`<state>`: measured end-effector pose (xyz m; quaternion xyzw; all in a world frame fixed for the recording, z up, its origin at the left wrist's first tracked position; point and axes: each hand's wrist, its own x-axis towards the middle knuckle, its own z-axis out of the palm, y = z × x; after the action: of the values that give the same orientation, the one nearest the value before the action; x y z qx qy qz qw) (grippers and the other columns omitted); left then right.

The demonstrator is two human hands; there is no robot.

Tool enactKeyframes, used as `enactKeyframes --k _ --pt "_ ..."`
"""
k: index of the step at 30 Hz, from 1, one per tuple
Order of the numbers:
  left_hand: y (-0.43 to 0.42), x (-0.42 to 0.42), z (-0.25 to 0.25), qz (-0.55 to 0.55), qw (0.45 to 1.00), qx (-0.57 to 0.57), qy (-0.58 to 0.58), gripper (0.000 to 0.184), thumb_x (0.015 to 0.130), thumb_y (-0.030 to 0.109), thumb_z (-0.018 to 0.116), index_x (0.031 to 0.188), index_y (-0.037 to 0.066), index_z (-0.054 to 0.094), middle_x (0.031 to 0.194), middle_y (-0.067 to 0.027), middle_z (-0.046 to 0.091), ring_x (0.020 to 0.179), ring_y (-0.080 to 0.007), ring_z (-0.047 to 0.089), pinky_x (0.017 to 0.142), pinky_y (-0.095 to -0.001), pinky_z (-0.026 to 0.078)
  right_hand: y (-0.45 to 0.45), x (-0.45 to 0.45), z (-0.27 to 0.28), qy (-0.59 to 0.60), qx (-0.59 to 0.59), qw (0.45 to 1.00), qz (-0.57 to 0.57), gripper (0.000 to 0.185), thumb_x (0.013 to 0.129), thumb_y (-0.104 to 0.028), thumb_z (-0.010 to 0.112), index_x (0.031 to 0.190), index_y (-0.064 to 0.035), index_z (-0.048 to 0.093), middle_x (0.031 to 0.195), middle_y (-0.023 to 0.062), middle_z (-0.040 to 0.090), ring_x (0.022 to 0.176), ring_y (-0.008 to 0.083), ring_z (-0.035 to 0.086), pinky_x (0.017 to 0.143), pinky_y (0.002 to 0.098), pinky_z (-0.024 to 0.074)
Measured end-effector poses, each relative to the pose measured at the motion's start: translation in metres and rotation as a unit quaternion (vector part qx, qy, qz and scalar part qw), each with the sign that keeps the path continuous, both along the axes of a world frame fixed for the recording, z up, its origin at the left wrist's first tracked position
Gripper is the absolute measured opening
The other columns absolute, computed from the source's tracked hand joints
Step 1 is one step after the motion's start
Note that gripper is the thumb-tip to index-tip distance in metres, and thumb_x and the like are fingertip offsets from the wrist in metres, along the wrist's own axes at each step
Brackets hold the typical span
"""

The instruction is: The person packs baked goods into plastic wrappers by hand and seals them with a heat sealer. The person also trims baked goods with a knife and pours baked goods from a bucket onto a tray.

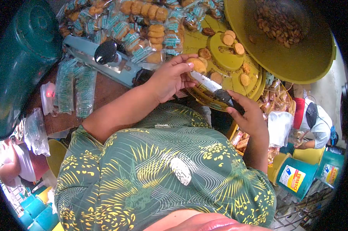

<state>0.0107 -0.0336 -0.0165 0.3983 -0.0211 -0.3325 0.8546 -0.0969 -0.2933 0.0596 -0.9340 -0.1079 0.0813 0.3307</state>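
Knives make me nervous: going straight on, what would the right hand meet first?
Knife first, the right hand would probably meet the left hand or the biscuit it holds; depth is unclear.

A brown table (109, 87) here carries flat printed plastic sleeves (85, 92) and a pale blue device (80, 47) with a black knob; bagged biscuits (135, 36) pile up beside that, hiding whatever supports them. Close by, a broad yellow lid (195, 41) bears loose round biscuits (244, 79) and dark crumbs.
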Motion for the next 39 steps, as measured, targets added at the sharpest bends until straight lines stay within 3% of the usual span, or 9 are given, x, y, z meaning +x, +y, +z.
enactKeyframes --k 3,6,12,17,21,25,31,37,39 --pt "0.0 -0.001 -0.001 0.0 1.0 0.0 0.002 0.039 0.096 0.02 0.054 0.134 0.011 0.048 0.121 -0.0061 0.059 0.103 -0.019 0.059 0.078 -0.033 0.052 0.001 0.0 -0.002 -0.016 -0.005 0.999 0.032 0.047 0.086 -0.013 0.07 0.13 -0.0008 0.056 0.11 0.0199 0.067 0.1 0.0261 0.066 0.087 0.0333 0.0485" --pt "0.0 -0.001 0.003 -0.003 1.0 0.005 0.005 0.04 0.096 0.02 0.054 0.135 0.011 0.047 0.121 -0.0064 0.059 0.103 -0.0194 0.059 0.078 -0.0331 0.052 -0.003 0.0 0.0 0.016 -0.017 1.0 -0.01 0.048 0.089 -0.026 0.068 0.133 -0.011 0.055 0.118 0.0172 0.065 0.108 0.0325 0.063 0.093 0.0398 0.0494" --pt "0.0 -0.001 0.002 -0.008 1.0 0.002 -0.004 0.041 0.097 0.021 0.053 0.136 0.011 0.047 0.122 -0.0068 0.059 0.103 -0.0193 0.059 0.08 -0.0332 0.052 -0.003 -0.001 -0.002 0.01 -0.032 0.999 0.002 0.049 0.089 -0.028 0.068 0.132 -0.009 0.055 0.119 0.0185 0.065 0.111 0.0327 0.062 0.094 0.0402 0.0487" --pt "0.003 -0.001 0.003 0.003 1.0 -0.015 -0.025 0.043 0.096 0.018 0.054 0.138 0.015 0.044 0.124 -0.0068 0.057 0.107 -0.0192 0.058 0.086 -0.0329 0.051 -0.013 -0.006 0.001 0.005 0.083 0.995 -0.061 0.058 0.087 -0.032 0.071 0.136 -0.0076 0.051 0.121 0.0141 0.063 0.108 0.0273 0.063 0.095 0.0387 0.0473" --pt "0.0 -0.003 0.005 0.029 0.99 0.003 -0.135 0.047 0.095 0.006 0.054 0.139 0.017 0.041 0.126 -0.0067 0.055 0.112 -0.0189 0.057 0.093 -0.0345 0.05 -0.018 -0.003 -0.006 -0.018 0.181 0.977 -0.106 0.063 0.086 -0.03 0.072 0.138 -0.0046 0.046 0.125 0.012 0.06 0.108 0.0218 0.06 0.096 0.0371 0.0459" --pt "-0.002 -0.004 -0.002 0.045 0.955 0.029 -0.29 0.051 0.094 -0.002 0.054 0.139 0.016 0.039 0.126 -0.0074 0.054 0.118 -0.0183 0.054 0.1 -0.0359 0.046 -0.022 0.002 -0.027 -0.021 0.215 0.968 -0.125 0.057 0.087 -0.016 0.064 0.138 -0.0036 0.043 0.116 0.0106 0.06 0.101 0.0203 0.059 0.092 0.0347 0.0471" --pt "0.001 -0.005 -0.002 0.028 0.948 0.008 -0.316 0.046 0.093 -0.003 0.057 0.133 0.011 0.041 0.129 -0.0084 0.052 0.122 -0.0201 0.051 0.105 -0.0368 0.041 -0.006 0.007 -0.036 0.079 0.335 0.933 -0.106 0.06 0.087 -0.01 0.061 0.14 -0.0047 0.034 0.107 0.0087 0.058 0.091 0.0139 0.057 0.081 0.0297 0.0484" --pt "0.002 -0.007 0.003 0.045 0.93 0.027 -0.363 0.045 0.091 -0.01 0.052 0.131 0.008 0.044 0.132 -0.0078 0.051 0.121 -0.0197 0.051 0.107 -0.037 0.039 0.002 0.009 -0.04 0.0 0.319 0.939 -0.129 0.051 0.09 -0.009 0.059 0.135 -0.0042 0.037 0.101 0.0066 0.057 0.081 0.0118 0.053 0.074 0.0259 0.046" --pt "0.002 -0.006 0.001 0.031 0.951 0.012 -0.309 0.046 0.092 -0.004 0.051 0.135 0.009 0.042 0.132 -0.0076 0.051 0.12 -0.0196 0.052 0.103 -0.0358 0.041 -0.004 0.012 -0.044 0.012 0.334 0.936 -0.112 0.053 0.09 -0.01 0.059 0.137 -0.0037 0.035 0.103 0.0069 0.057 0.083 0.0127 0.054 0.077 0.0274 0.0461"
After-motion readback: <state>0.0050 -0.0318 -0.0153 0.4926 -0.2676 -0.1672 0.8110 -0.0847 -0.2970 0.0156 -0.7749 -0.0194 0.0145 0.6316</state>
